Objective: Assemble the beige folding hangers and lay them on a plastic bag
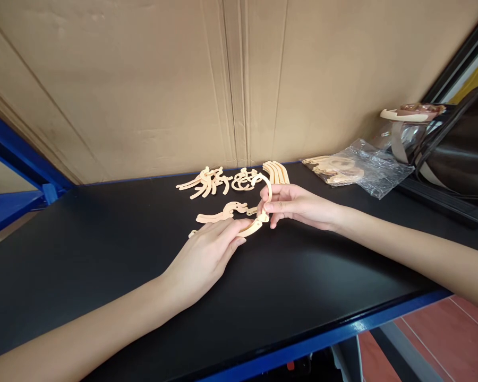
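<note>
pinching a pale beige, flat, curved plastic-looking strip (250, 230) in the fingers of the left hand (207, 246), and a slim beige, plastic-looking hook (270, 191) at the strip's end in those of the right hand (297, 207), the person holds both pieces over the flat black counter (103, 239). steadying each piece close to where they meet should help them line up; gentle, even pressure looks safer than twisting.

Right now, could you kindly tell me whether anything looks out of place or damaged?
Nothing visible looks broken or spilled. The pile of curved pieces at the back looks jumbled, though, its pieces crossing at odd angles, unlike the neatly aligned strips to its right.
</note>
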Tool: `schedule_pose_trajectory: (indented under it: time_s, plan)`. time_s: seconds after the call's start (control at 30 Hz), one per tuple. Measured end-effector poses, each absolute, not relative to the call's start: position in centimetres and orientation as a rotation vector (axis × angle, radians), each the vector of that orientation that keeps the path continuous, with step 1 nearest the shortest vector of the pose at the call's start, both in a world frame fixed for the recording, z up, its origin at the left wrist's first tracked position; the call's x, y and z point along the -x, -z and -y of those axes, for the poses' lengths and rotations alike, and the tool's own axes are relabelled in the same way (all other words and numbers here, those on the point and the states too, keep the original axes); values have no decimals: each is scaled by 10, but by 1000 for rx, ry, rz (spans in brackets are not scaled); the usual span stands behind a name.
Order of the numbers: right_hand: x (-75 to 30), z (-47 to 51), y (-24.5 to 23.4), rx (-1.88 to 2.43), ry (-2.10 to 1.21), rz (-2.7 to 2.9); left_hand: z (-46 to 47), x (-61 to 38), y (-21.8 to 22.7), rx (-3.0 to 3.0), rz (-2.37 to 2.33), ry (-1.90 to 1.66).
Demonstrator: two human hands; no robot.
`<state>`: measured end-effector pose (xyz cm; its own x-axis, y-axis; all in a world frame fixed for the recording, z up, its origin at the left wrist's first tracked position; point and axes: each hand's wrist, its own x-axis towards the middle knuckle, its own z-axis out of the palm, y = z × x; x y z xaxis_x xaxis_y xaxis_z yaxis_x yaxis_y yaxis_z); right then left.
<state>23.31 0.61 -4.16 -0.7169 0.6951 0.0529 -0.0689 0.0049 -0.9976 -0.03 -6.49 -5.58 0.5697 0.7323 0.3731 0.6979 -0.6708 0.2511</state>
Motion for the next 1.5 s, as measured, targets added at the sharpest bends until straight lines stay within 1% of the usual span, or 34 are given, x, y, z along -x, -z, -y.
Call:
schedule_pose_trajectory:
  time_s: [0.13, 0.27, 0.57, 0.67, 0.83, 1.0, 1.1, 1.2, 1.37, 1.43, 1.5]
  plan:
    - [-236, -6, 38, 658, -1819, 1809, 66, -2, 54, -2840, -1154, -756]
    - [-237, -6, 33, 707, -1819, 1914, 67, -3, 53, -2945, -1123, -731]
    - [-235, -3, 33, 712, -1523, 2051, 67, -4, 52, -2970, -1145, -681]
    - [-234, -3, 34, 728, -1471, 2036, 68, -5, 51, -2896, -1222, -633]
    - [-235, -2, 31, 746, -1331, 2074, 71, -5, 49, -2571, -1416, -554]
    - [-238, -2, 28, 735, -1249, 2202, 71, -1, 40, -2496, -1260, -368]
    - [-238, -3, 30, 766, -1180, 2247, 66, 1, 36, -2317, -1136, -376]
    - [-237, -4, 33, 807, -947, 2322, 60, 3, 37, -1977, -1061, -521]
    - [-239, -6, 36, 991, -208, 2529, 55, 4, 38, -1564, -900, -614]
    - [-241, -8, 37, 1066, -95, 2588, 56, 3, 36, -1419, -897, -624]
    - [-243, -9, 38, 1108, -73, 2627, 57, 1, 33, -1274, -937, -655]
